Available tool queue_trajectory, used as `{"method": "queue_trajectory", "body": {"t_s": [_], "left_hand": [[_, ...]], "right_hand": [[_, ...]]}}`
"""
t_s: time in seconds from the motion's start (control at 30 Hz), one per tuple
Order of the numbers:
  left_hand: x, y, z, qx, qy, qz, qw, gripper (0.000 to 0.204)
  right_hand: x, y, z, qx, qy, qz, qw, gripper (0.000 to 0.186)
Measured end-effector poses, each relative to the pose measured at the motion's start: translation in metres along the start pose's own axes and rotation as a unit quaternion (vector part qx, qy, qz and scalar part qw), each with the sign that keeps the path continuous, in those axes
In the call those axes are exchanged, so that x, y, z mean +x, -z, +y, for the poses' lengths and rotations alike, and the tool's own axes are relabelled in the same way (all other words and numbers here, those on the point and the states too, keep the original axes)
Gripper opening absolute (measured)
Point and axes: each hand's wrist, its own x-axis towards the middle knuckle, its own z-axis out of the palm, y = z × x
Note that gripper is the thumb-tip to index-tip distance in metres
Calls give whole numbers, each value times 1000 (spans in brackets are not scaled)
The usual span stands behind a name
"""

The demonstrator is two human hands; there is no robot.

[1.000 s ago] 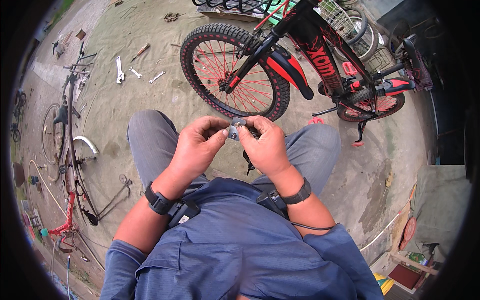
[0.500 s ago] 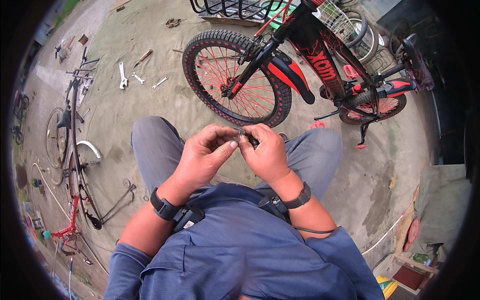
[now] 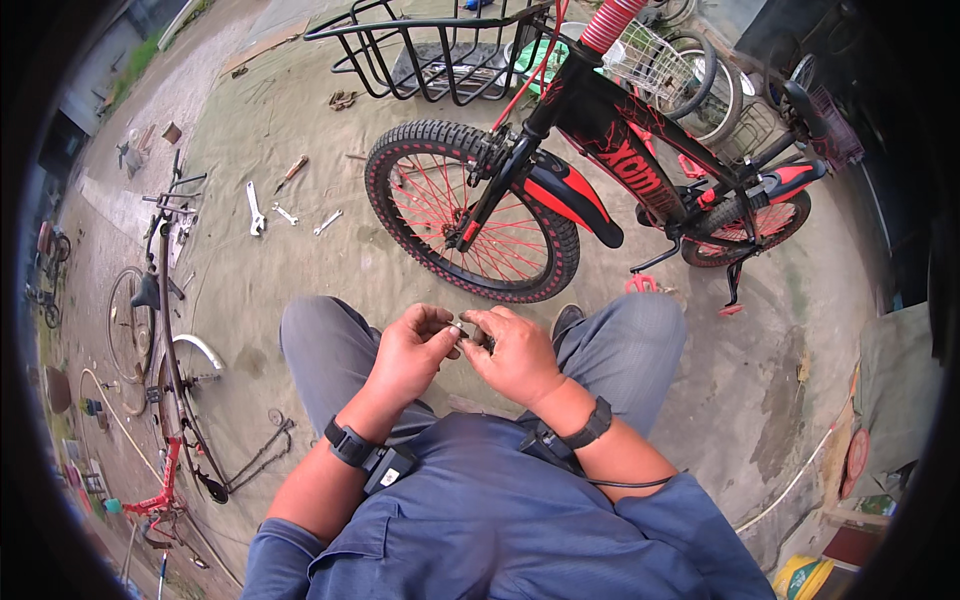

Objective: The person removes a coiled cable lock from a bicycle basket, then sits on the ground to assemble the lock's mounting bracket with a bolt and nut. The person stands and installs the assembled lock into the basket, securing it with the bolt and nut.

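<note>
Now both hands (image 3: 470,350) sit lower, pinching the small part (image 3: 468,330).

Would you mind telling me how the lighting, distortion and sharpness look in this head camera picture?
In the head view the light is soft and even, with only faint shadows under the red and black bicycle; fisheye distortion curves the wire basket near the top and a black ring frames the picture; the left hand and right hand are sharp, but the small part between them is too tiny to identify.
</note>
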Motion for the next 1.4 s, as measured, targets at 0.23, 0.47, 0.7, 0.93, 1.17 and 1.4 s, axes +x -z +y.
{"method": "queue_trajectory", "body": {"t_s": [0.23, 0.47, 0.7, 0.93, 1.17, 1.4], "left_hand": [[42, 37, -35, 101, 9, 124, 987, 27], [59, 67, -54, 172, -11, 201, 964, 32], [59, 78, -5, 210, -47, 238, 947, 41], [45, 53, 100, 184, -156, 218, 946, 38], [35, 15, 91, 152, -132, 99, 974, 32], [34, -17, 12, 110, -16, -169, 979, 52]], "right_hand": [[-2, 5, 21, 93, -85, 9, 992, 46], [-6, 16, 57, 160, -125, 23, 979, 42], [-6, 8, 72, 271, -152, 38, 950, 40], [-4, 12, 71, 301, -123, 44, 945, 33], [7, 17, 66, 406, -179, 35, 896, 32], [20, 11, 63, 536, -240, 95, 804, 24]]}}
